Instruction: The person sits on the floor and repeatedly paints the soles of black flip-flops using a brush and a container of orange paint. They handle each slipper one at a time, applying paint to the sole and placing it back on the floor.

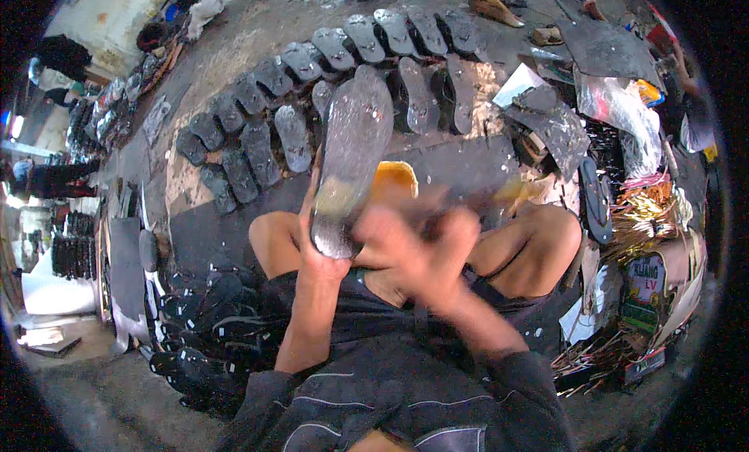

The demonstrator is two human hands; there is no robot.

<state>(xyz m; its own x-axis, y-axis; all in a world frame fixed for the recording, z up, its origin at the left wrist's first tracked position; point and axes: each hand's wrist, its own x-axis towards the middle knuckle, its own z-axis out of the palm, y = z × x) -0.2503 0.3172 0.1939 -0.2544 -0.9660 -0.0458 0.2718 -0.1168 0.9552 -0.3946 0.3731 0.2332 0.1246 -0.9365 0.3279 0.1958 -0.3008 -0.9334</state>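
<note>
A large dark sandal sole (360,124) rises in front of me, toe end away, with a shiny, wet-looking surface. My left hand (324,257) is closed around its heel end and supports it from below and along the left edge. A blurred yellowish patch lies across the lower part of the sole. My right hand (425,245) is right beside the heel, smeared by motion, so its fingers and anything in them cannot be made out. Just beyond it, partly hidden, is a yellow-orange rounded thing, perhaps a tub (396,173).
Several dark soles (299,60) lie in curved rows ahead. Finished-looking black sandals (211,319) are piled at my left. Scraps and plastic bags (620,116), a single sandal (595,200) and a printed box (649,284) crowd the right. A dark sheet (460,167) lies before my knees.
</note>
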